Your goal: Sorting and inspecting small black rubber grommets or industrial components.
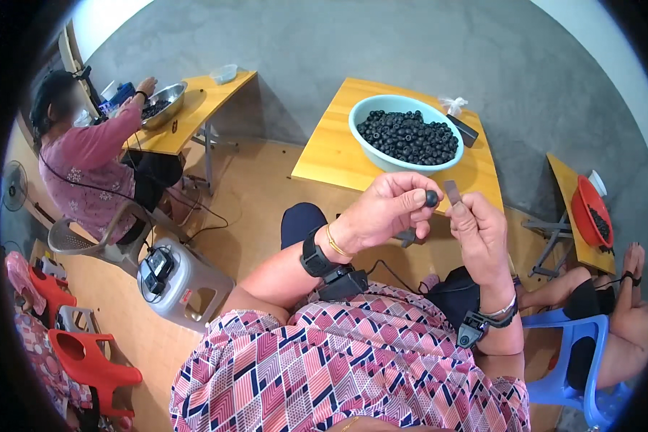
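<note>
**Bead and flat strip, held tip to tip above the lap**

Left hand (387, 207) raised over the lap, fingers curled, thumb and forefinger pinched on a small round dark bead (431, 198). Right hand (477, 234) just beside it, closed around the lower end of a short flat grey-brown strip (453, 192), thumb pressed along its face. Strip standing nearly upright, long axis running bottom to top and tilted slightly away to the left, free upper end poking clear of the fingers. Bead lying immediately left of that free end, near but apparently not touching; gap too small to judge with certainty. Both hands thus equally close to the meeting point, left bringing the bead from the left, right presenting the strip from below. Whether the bead carries a hole facing the strip: cannot tell, too small.

Straight ahead, beyond the hands, on a yellow wooden table (331, 155), a pale blue basin (367, 137) heaped with more dark beads. Black band with a small device on each wrist. Off to the left, another person in a pink top (86, 162) seated at a second table with a metal bowl (167, 97). At far right, a red tray (589, 209) of beads and a blue plastic chair (561, 374).
</note>
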A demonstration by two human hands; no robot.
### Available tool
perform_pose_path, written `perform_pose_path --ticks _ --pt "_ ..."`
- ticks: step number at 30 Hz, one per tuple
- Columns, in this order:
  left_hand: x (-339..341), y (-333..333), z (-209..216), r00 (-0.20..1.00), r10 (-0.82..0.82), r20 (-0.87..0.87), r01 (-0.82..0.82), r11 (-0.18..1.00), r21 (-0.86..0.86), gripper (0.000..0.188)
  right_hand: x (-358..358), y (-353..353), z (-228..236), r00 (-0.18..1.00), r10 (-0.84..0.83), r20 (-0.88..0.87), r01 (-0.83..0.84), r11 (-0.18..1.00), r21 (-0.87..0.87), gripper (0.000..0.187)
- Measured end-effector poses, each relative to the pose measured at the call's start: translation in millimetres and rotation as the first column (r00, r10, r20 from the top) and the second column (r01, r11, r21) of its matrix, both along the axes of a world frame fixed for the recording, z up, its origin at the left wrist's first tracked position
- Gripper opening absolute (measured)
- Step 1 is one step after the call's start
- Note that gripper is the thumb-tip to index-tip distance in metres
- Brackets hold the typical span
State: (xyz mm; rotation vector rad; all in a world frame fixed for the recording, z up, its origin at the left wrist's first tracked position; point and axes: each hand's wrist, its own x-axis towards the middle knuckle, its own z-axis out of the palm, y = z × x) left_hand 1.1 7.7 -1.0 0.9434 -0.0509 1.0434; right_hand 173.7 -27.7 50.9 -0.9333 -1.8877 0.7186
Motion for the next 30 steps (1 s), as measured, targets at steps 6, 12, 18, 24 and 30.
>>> perform_pose_path --ticks 6,12,18,24,30 --pt "2.6 -0.6 -0.8 0.997 0.071 0.005 -0.071 0.997 0.020 0.021 -4.8 1.4 -1.5 0.999 0.016 0.050 -0.020 0.997 0.080 0.020" --pt "0.3 0.8 -2.0 0.994 0.091 -0.065 -0.089 0.995 0.036 0.022 -7.9 2.7 0.5 0.997 0.005 0.075 -0.012 0.996 0.092 0.019" --pt "0.3 1.4 -3.8 0.990 0.118 -0.073 -0.116 0.993 0.028 0.021 -6.9 2.2 -1.9 0.995 0.004 0.104 -0.013 0.996 0.090 0.020" --pt "0.8 2.3 -6.0 0.992 0.102 -0.068 -0.100 0.994 0.038 0.021 -7.7 -0.2 -1.7 0.991 -0.025 0.129 0.014 0.996 0.088 0.021" --pt "5.5 -2.0 -4.9 0.984 0.154 -0.092 -0.154 0.988 0.005 0.016 -12.1 -2.8 -2.6 0.993 -0.020 0.117 -0.001 0.985 0.170 0.014"
